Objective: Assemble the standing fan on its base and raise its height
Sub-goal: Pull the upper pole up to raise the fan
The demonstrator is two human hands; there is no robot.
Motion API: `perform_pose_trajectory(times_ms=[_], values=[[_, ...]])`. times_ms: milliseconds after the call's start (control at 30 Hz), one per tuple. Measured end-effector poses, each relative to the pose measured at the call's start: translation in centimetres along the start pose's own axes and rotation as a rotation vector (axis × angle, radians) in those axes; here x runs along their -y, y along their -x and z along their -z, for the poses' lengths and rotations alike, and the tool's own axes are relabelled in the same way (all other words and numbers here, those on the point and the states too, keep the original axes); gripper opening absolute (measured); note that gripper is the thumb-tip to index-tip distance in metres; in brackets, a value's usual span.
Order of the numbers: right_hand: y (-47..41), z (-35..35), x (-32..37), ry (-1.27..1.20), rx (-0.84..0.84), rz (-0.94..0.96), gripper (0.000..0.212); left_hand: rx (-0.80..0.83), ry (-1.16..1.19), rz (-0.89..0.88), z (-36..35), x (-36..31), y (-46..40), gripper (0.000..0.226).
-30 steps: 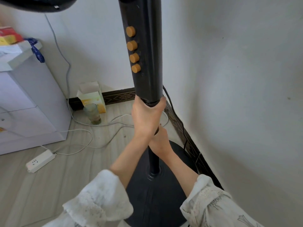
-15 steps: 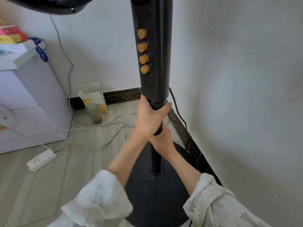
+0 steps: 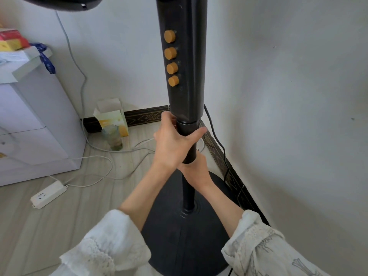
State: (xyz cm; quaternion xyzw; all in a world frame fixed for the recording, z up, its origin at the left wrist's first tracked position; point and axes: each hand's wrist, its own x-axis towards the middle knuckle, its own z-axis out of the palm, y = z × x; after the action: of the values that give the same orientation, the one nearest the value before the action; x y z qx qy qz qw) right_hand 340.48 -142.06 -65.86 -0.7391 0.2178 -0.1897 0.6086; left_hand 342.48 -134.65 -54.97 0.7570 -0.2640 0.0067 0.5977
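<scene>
A black standing fan rises from its round black base [image 3: 187,244] on the floor in the room's corner. Its thick control column [image 3: 185,62] carries several orange buttons [image 3: 170,58]. Under the column, a thinner black pole [image 3: 188,188] runs down into the base. My left hand [image 3: 171,144] is wrapped around the pole's sleeve just beneath the column. Directly below it, my right hand [image 3: 196,170] grips the pole, partly hidden by the left one. The fan head [image 3: 59,3] shows only as a dark edge at the top left.
A white cabinet [image 3: 35,124] stands at the left with boxes on top. On the floor lie a white power strip [image 3: 48,194], loose white cables, a glass [image 3: 112,137] and a small carton [image 3: 111,118]. White walls close in behind and to the right. A black cord [image 3: 219,144] runs along the skirting.
The control column has risen relative to the base, and more thin pole shows beneath my hands. Both hands keep their hold on the pole.
</scene>
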Motion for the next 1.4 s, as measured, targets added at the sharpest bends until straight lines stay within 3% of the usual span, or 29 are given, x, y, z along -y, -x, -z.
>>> perform_pose_trajectory(times_ms=[100,167,300,467,533,633,700,733,800,933,1000,1067,1167,1233,1300,1400], values=[[0.1,0.1,0.0,0.000,0.011,-0.014,0.017,0.396,0.073,0.025,2.7,0.8,-1.4,0.037],[0.2,0.2,0.0,-0.015,0.011,-0.001,0.022,0.539,0.189,0.014,3.9,1.3,-1.5,0.033],[0.0,0.0,-0.1,-0.007,-0.001,-0.006,0.016,0.421,0.164,0.040,2.9,1.0,-1.1,0.030],[-0.3,0.1,-0.1,0.016,0.002,0.050,0.015,-0.015,-0.077,0.029,-0.3,0.3,0.4,0.040],[-0.3,0.1,-0.1,0.018,0.007,0.048,0.014,-0.071,-0.117,-0.002,-0.5,-0.2,0.5,0.047],[-0.2,0.2,-0.1,-0.005,0.020,-0.001,0.014,0.207,-0.116,-0.003,1.4,0.0,-0.8,0.033],[-0.1,0.2,-0.1,-0.010,0.022,-0.012,0.022,0.488,0.080,0.036,3.0,0.4,-1.3,0.026],[0.0,0.2,-0.1,-0.013,0.024,-0.010,0.024,0.555,0.159,0.037,3.5,0.7,-1.4,0.027],[-0.1,0.1,-0.1,-0.008,0.017,-0.013,0.021,0.515,0.185,0.025,3.6,1.1,-1.3,0.028],[-0.2,0.0,0.0,0.009,0.013,0.015,0.017,0.052,-0.048,0.047,0.4,1.1,0.1,0.047],[-0.1,0.0,0.2,0.023,0.016,0.048,0.014,-0.093,-0.092,0.006,-0.8,0.5,0.6,0.048],[-0.1,0.1,0.1,0.010,0.026,0.030,0.013,-0.010,-0.125,-0.034,-0.3,0.3,0.0,0.038],[0.0,0.3,0.0,-0.017,0.026,-0.020,0.019,0.426,0.111,0.008,2.5,0.9,-1.4,0.030],[0.1,0.3,0.1,-0.033,0.025,-0.016,0.025,0.589,0.237,-0.025,3.9,1.5,-1.7,0.032],[0.1,0.2,0.1,-0.039,0.024,-0.014,0.024,0.541,0.194,-0.023,4.0,1.5,-1.6,0.030],[-0.1,0.2,0.1,-0.023,0.025,-0.015,0.018,0.301,0.051,0.017,2.3,1.3,-1.3,0.038]])
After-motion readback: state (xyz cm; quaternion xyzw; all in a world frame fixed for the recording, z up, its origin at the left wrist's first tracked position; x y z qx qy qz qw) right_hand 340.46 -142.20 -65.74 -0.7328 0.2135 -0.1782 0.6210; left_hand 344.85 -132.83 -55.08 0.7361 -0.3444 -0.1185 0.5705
